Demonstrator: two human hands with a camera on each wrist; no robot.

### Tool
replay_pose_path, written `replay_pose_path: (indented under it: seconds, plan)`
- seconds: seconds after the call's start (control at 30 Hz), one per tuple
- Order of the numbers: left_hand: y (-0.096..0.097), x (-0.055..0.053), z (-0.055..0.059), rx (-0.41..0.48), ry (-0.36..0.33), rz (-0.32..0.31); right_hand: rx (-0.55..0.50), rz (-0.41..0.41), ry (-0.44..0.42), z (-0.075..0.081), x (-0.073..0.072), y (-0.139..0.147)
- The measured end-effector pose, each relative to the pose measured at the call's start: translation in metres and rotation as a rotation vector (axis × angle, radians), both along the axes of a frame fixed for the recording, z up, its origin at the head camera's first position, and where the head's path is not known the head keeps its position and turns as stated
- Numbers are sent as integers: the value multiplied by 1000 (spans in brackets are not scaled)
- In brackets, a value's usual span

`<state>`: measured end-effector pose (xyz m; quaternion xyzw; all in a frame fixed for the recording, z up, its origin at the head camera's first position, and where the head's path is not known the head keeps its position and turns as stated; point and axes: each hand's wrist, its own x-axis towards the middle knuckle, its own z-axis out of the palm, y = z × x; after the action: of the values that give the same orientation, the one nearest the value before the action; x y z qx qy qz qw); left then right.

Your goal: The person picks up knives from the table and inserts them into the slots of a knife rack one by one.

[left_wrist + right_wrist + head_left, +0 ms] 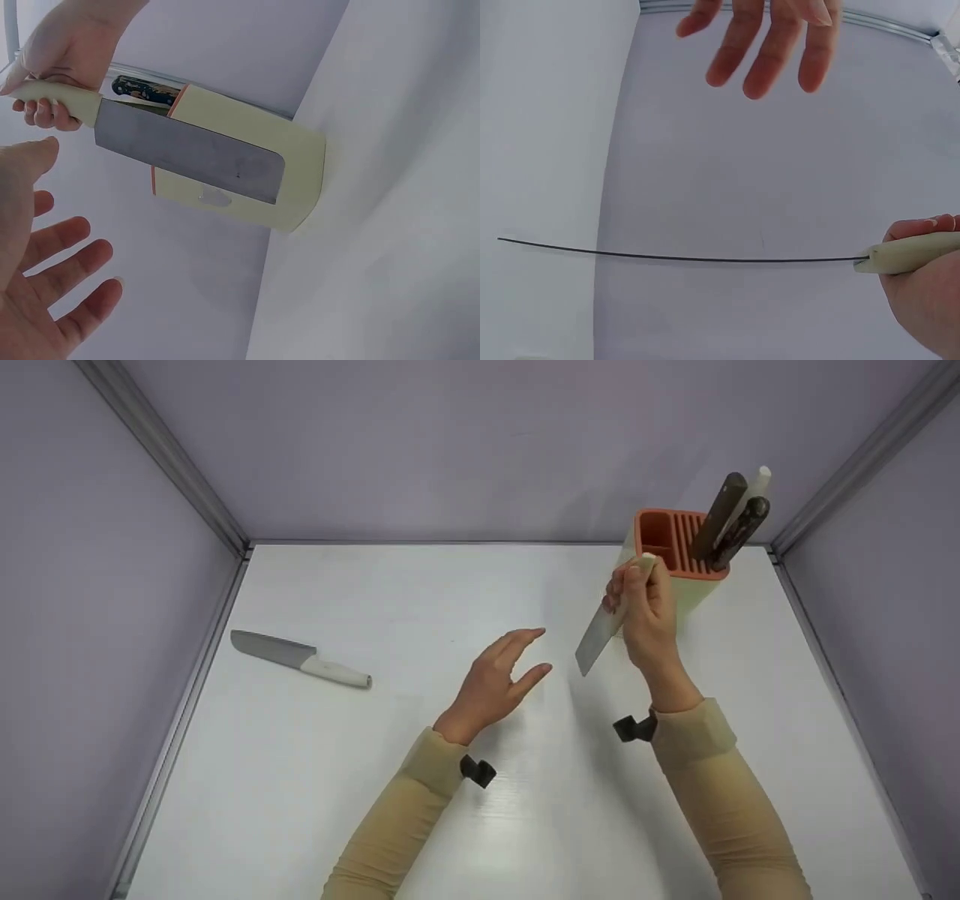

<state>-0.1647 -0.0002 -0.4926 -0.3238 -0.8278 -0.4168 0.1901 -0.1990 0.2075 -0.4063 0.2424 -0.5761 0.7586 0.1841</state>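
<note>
My right hand (646, 611) grips the pale handle of a cleaver-like kitchen knife (598, 639), its broad blade pointing down toward the table. In the left wrist view the wide grey blade (187, 150) crosses in front of the knife block (307, 172). Edge-on, the blade is a thin dark line (705, 259) in the right wrist view. My left hand (491, 682) hovers to the left of the knife, fingers apart and holding nothing. Just beyond my right hand stands the knife block (694, 592), cream with an orange slotted top.
Two dark-handled knives (720, 514) and one white-handled knife (763, 480) stand in the block's right side. Another white-handled kitchen knife (300, 658) lies flat on the left of the white table (337, 780). Pale walls (450, 450) enclose the back and sides.
</note>
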Motion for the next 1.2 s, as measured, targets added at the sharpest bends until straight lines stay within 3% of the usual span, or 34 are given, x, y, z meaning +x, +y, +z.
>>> replay_pose_path:
  seconds: [0.43,0.6,0.87,1.2]
  plan:
    - [31,-12,24,16,-19,-73,5,-124,48,31,-15,36]
    - [38,-14,28,5,-22,-91,-45,-155,20,45,-20,47]
    - [48,-16,31,-8,-8,-104,-111,-217,62,81,-27,58]
    - [61,-22,40,-42,8,-111,-241,-259,42,115,-30,63]
